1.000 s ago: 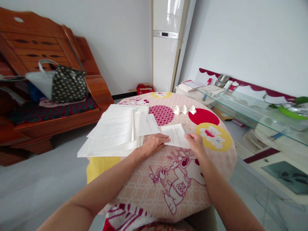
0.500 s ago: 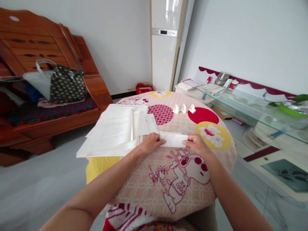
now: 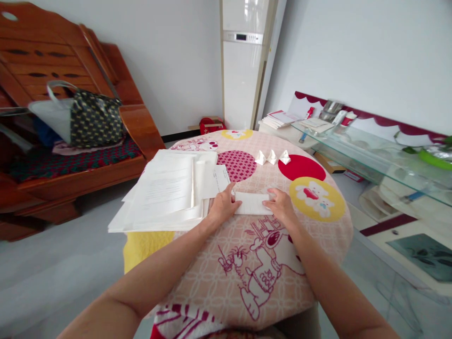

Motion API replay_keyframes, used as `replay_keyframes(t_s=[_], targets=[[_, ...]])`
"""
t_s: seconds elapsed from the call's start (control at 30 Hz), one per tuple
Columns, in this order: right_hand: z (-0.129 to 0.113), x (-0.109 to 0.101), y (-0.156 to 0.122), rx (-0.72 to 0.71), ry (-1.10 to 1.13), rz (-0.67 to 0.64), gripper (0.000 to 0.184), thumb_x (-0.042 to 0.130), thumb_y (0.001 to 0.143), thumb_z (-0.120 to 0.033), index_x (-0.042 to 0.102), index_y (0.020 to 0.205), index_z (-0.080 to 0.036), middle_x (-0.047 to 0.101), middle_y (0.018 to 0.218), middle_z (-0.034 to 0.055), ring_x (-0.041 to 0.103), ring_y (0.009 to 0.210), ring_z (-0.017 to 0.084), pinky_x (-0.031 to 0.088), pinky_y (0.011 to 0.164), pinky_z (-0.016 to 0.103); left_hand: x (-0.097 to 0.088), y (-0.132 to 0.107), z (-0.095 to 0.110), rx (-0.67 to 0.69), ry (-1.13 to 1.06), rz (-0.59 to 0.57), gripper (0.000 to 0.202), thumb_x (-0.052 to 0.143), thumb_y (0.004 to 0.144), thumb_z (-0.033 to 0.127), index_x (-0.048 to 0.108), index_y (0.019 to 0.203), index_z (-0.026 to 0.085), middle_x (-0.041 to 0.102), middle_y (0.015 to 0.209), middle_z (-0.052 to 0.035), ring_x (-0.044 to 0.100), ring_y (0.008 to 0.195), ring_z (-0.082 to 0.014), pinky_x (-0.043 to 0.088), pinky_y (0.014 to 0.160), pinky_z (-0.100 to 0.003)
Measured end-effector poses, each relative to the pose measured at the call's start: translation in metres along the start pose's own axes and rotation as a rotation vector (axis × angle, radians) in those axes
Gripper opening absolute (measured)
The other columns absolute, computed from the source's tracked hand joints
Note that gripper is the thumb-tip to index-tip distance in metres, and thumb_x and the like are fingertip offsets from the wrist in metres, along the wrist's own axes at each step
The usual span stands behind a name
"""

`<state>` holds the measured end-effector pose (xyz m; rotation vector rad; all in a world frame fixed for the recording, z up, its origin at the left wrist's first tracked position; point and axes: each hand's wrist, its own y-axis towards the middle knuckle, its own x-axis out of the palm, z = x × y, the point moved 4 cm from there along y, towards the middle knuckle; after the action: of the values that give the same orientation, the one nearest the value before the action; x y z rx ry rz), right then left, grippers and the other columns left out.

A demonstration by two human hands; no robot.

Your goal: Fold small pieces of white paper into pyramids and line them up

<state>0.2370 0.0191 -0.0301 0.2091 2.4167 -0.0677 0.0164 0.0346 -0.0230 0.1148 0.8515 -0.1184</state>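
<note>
We count three folded papers (image 3: 271,157) completed, upper centre-right. Our left hand (image 3: 223,207) and right hand (image 3: 281,206), fingers parted, touch a central slip (image 3: 251,204), seemingly part-folded.

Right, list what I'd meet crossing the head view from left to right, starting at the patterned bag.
Patterned bag → stack of papers → left hand → folded paper → right hand → yellow bear patch → bright green dish.

wooden bench (image 3: 86,66) — dark patterned bag (image 3: 94,118) on its seat, tall white air conditioner (image 3: 240,77), glass shelf (image 3: 379,162)
</note>
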Motion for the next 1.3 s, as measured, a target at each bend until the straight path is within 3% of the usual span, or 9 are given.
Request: replay_keyframes(t_s=[0.07, 0.2, 0.27, 1.3], targets=[[-0.0001, -0.0007, -0.0016, -0.047, -0.001, 0.041, 0.056, 0.070, 0.071, -0.022, 0.070, 0.126, -0.013, 0.069, 0.066, 0.0007, 0.063, 0.060, 0.018, 0.045, 0.056, 0.026, 0.0010, -0.0005, -0.0017, 0.003, 0.022, 0.012, 0.073, 0.070, 0.083, 0.017, 0.043, 0.150, 0.011, 0.067, 0.067, 0.0034, 0.067, 0.075, -0.0188, 0.049, 0.080, -0.029], [-0.0004, -0.0001, -0.0032, -0.074, -0.042, 0.056, 0.020, 0.068, 0.070, -0.023, 0.080, 0.084, -0.014, 0.072, 0.068, 0.0054, 0.065, 0.065, 0.019, 0.045, 0.062, 0.028, 0.0006, -0.0003, -0.0014, -0.012, 0.036, 0.004, 0.074, 0.072, 0.082, 0.018, 0.043, 0.150, 0.012, 0.067, 0.066, 0.0033, 0.068, 0.074, -0.0191, 0.050, 0.080, -0.029], [-0.0002, 0.0003, -0.0038, -0.077, -0.042, 0.043, 0.015, 0.067, 0.071, -0.024, 0.078, 0.073, -0.015, 0.072, 0.066, 0.0053, 0.064, 0.063, 0.019, 0.044, 0.060, 0.027, 0.0001, -0.0007, 0.0000, -0.013, 0.029, 0.000, 0.073, 0.072, 0.082, 0.017, 0.043, 0.149, 0.012, 0.067, 0.066, 0.0032, 0.068, 0.073, -0.0191, 0.050, 0.079, -0.030], [-0.0016, 0.0000, -0.0065, -0.038, -0.048, 0.043, 0.014, 0.069, 0.074, -0.020, 0.082, 0.079, -0.016, 0.077, 0.073, 0.0057, 0.070, 0.068, 0.021, 0.048, 0.062, 0.026, 0.0001, -0.0008, -0.0016, -0.053, -0.012, 0.008, 0.065, 0.073, 0.083, 0.019, 0.052, 0.145, 0.014, 0.069, 0.071, 0.0006, 0.067, 0.073, -0.0182, 0.050, 0.082, -0.030]])
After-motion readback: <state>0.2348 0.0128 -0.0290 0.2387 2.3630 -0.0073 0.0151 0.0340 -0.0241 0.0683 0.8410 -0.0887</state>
